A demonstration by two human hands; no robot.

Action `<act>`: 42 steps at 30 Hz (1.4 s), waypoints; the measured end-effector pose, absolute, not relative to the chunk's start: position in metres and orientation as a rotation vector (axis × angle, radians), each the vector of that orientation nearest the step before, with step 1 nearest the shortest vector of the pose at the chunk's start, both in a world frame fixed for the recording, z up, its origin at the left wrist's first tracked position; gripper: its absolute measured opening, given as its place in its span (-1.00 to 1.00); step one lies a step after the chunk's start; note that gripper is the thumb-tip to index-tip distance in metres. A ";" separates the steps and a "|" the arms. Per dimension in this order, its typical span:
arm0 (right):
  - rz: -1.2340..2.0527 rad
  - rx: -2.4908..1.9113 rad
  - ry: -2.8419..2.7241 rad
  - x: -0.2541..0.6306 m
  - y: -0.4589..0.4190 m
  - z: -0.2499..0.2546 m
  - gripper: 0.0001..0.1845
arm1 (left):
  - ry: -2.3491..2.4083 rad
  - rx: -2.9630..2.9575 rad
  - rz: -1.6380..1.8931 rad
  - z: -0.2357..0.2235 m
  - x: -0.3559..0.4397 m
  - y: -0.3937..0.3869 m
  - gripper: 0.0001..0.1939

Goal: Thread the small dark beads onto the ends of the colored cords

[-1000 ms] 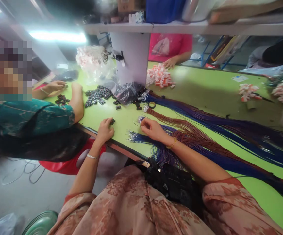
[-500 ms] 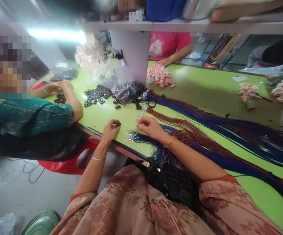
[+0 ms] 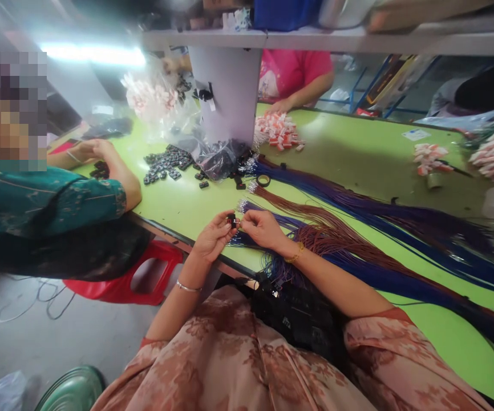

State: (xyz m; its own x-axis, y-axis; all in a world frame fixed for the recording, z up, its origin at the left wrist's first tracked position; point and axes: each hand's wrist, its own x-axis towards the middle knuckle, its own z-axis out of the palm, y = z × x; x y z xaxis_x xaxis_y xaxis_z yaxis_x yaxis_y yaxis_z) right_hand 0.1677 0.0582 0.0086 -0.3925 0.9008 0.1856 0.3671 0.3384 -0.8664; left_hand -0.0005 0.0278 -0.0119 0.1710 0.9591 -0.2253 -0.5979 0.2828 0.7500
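Observation:
Pinched in the fingers of my left hand (image 3: pixel 213 235) is a small black connector housing (image 3: pixel 231 220). My right hand (image 3: pixel 264 228) is closed right beside it, its fingertips on a thin wire whose silvery terminal end (image 3: pixel 237 221) points at the housing. Whether the terminal sits inside the housing I cannot tell. Under and behind my right hand lie bundles of blue wires (image 3: pixel 358 264) and brown wires (image 3: pixel 311 214), their metal-tipped ends toward me on the left. Several loose black housings (image 3: pixel 167 162) form a pile further back on the green table (image 3: pixel 174 208).
A roll of black tape (image 3: pixel 263 180) and a plastic bag of black parts (image 3: pixel 219 160) lie behind my hands. At left a co-worker in a teal sleeve (image 3: pixel 59 200) sits by a red stool (image 3: pixel 161 268). Across the table, another person's hand (image 3: pixel 282 106) rests at orange-white connectors (image 3: pixel 279 131).
My left hand has moved right and brought the black connector housing up against my right fingertips. My right hand has stayed almost in place, now holding a wire end to it.

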 end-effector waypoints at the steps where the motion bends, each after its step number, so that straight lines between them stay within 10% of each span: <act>1: 0.989 -1.117 -1.924 0.167 0.058 0.009 -0.76 | 0.771 0.569 1.193 -0.012 -0.001 0.028 -0.62; 32: 0.639 -1.037 -2.435 0.182 0.070 -0.003 -0.80 | 1.061 0.742 1.232 -0.025 0.020 0.010 -0.60; 42: 0.411 -1.738 -2.285 0.172 0.169 -0.030 -0.81 | 0.985 0.669 1.297 -0.023 0.018 0.023 -0.65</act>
